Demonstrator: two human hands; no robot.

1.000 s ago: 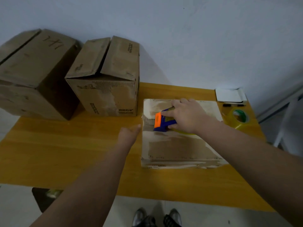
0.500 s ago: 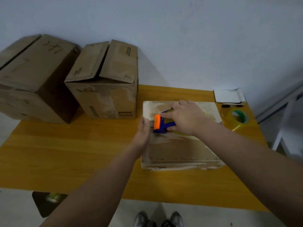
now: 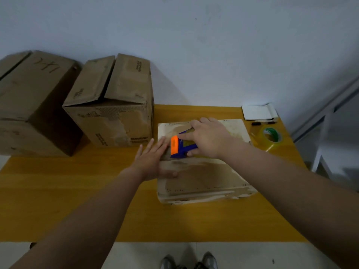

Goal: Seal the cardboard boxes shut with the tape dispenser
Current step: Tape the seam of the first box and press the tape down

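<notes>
Dispenser (image 3: 177,146), blue/orange: on flat box (image 3: 202,181) top, mid tabletop (image 3: 77,191), w/ your right hand (image 3: 209,140) grip curled round it. Left hand (image 3: 153,160): grip wide, fingers flat on box's left edge. Tape roll (image 3: 271,135) far right.

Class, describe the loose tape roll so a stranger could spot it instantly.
Start at the yellow table. Look along its right edge, just nearer than the white pad. The tape roll is the only ring there, yellowish-clear with a green core.

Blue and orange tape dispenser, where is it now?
Head view, right of centre: the blue and orange tape dispenser is on the flat cardboard box, gripped by the right hand, left hand just beside it.
</notes>
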